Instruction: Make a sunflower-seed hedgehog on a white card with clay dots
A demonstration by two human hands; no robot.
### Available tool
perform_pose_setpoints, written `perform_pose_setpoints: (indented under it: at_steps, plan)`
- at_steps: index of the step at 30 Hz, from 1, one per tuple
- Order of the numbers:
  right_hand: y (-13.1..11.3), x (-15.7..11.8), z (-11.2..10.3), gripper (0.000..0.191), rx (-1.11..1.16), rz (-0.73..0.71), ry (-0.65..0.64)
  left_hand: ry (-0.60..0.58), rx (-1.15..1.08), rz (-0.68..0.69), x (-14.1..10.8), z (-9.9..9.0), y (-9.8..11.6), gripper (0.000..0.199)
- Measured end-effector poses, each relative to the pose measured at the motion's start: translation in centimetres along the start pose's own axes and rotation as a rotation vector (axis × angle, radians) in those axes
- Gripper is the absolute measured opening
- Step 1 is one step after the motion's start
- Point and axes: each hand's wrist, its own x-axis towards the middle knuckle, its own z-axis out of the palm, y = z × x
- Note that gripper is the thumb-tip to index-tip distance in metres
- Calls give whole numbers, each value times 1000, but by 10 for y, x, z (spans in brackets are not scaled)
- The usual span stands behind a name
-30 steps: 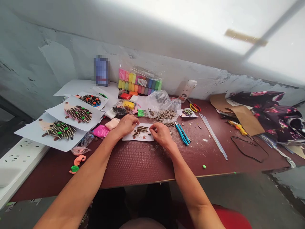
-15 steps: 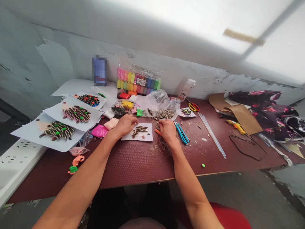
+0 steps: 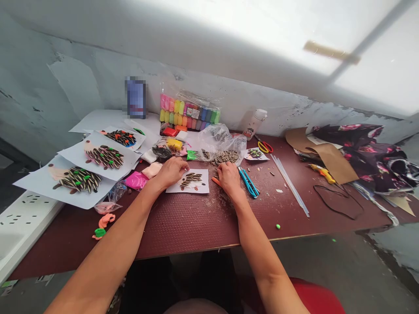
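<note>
Three paper sheets (image 3: 34, 185) fan out at the left of the bench (image 3: 196, 231), each carrying striped sunflower seeds in a spiny hedgehog shape with clay dots; a white power strip (image 3: 19, 213) sits beyond their left edge; a pink clay packet (image 3: 135, 179) lies just right of them, near the left hand (image 3: 170, 172); left forearm reaches in diagonally from the lower left, wrist low, with the hand arched over the left side of a small white card (image 3: 201, 183); left fingers (image 3: 182, 166) curl down toward the card's upper left corner, close together, and whether they pinch anything is hidden; the card lies flat, centre of the bench, between both hands; a small patch of seeds (image 3: 190, 179) sits on it, so the work in hand looks like laying seeds on this card; right hand (image 3: 229, 179) rests just off the card's right edge, forearm angled in from the lower right; right fingers (image 3: 223, 168) are loosely curled, and any hold is impossible to tell; an orange piece (image 3: 215, 180) pokes out beside them, unclear what; a blue craft knife (image 3: 248, 182) lies just right; a clear plastic bag of seeds (image 3: 222, 150) sits behind, within reach; further right are red-handled scissors (image 3: 264, 147).
</note>
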Motion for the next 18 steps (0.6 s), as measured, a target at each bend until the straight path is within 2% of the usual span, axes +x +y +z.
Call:
perform_pose_setpoints:
  at_steps: [4, 7, 10, 14, 18]
  plan:
    - [-6, -1, -5, 21, 177, 43, 30, 9, 2, 18, 0, 1, -2, 21]
    - [-10, -3, -9, 21, 256, 9, 54, 6, 1, 16, 0, 0, -2, 20]
    - [-14, -5, -13, 20, 194, -19, 21, -2, -5, 6, 0, -1, 0, 20]
    - [-18, -7, -18, 21, 65, -1, -95, -8, -1, 1, 0, -2, 1, 20]
    - [-17, -6, -18, 24, 47, 24, -175, -4, 2, -4, -1, -1, -1, 20]
